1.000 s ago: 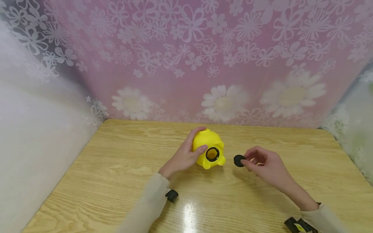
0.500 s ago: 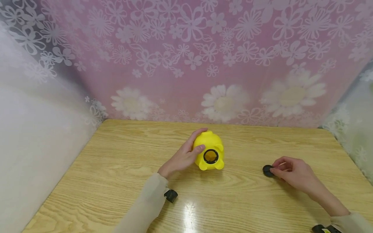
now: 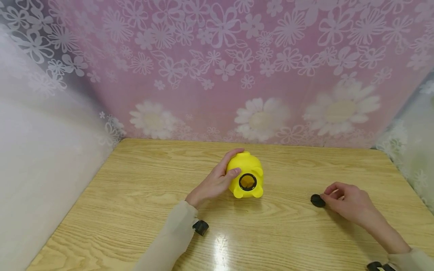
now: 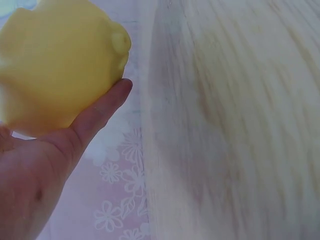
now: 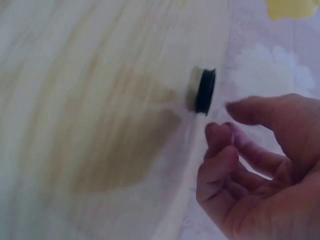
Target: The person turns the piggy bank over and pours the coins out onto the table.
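Left hand [image 3: 214, 182] is wrapped round the yellow piggy bank [image 3: 246, 170] mid-table, right hand [image 3: 349, 203] loose beside the black plug [image 3: 317, 200] lying off right, so I'd just keep that bank steady, hole up.

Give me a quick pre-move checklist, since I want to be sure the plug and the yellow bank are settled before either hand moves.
1. Left hand grips the yellow piggy bank: ok.
2. Bank's round hole uncovered, facing the camera: ok.
3. Black plug lies on the table: ok.
4. Right hand clear of the plug: ok, a gap shows in the right wrist view.
5. Anything inside the bank: cannot tell.
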Action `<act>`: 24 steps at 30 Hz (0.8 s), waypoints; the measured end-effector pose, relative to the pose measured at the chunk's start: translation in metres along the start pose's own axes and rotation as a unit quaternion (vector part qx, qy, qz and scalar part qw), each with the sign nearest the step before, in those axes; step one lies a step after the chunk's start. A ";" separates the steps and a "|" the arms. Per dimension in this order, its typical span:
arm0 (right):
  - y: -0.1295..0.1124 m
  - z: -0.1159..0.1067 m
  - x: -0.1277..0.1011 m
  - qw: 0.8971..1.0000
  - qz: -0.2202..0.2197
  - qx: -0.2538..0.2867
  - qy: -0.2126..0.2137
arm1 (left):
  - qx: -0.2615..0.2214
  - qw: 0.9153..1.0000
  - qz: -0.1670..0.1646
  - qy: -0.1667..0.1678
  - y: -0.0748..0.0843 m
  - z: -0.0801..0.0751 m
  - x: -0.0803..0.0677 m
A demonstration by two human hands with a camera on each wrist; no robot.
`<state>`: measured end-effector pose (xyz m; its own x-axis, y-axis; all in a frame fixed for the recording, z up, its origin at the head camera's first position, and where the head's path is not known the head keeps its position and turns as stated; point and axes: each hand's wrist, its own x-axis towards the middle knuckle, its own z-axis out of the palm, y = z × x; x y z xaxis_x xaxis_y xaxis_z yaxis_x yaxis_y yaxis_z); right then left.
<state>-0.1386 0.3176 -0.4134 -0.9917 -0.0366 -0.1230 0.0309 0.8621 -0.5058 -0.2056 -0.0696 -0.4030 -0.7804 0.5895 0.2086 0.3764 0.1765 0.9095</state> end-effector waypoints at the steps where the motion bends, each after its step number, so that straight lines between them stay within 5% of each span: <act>1: -0.004 0.000 -0.001 1.000 0.002 0.008 0.001 | -0.001 1.000 0.001 -0.002 0.001 0.000 0.000; 4: -0.020 -0.002 -0.001 0.995 0.015 0.092 -0.032 | -0.004 1.000 0.006 -0.003 0.002 0.002 0.002; 6: -0.033 -0.002 0.000 0.982 0.024 0.171 -0.072 | 0.001 1.000 0.009 -0.003 0.003 0.004 0.003; 12: -0.068 0.001 0.010 0.901 0.027 0.389 -0.192 | 0.013 1.000 0.010 -0.004 0.008 0.010 0.006; 16: -0.087 0.007 0.017 0.865 0.013 0.440 -0.239 | 0.018 1.000 0.008 -0.013 0.009 0.015 0.008; 24: -0.111 0.015 0.023 0.831 0.010 0.476 -0.288 | 0.009 1.000 0.011 -0.023 0.009 0.019 0.008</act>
<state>-0.1625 0.2137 -0.3730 -0.7742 -0.4992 -0.3892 0.4031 0.0853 -0.9112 -0.1990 -0.0481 -0.3997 -0.7486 0.6285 0.2111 0.4023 0.1776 0.8981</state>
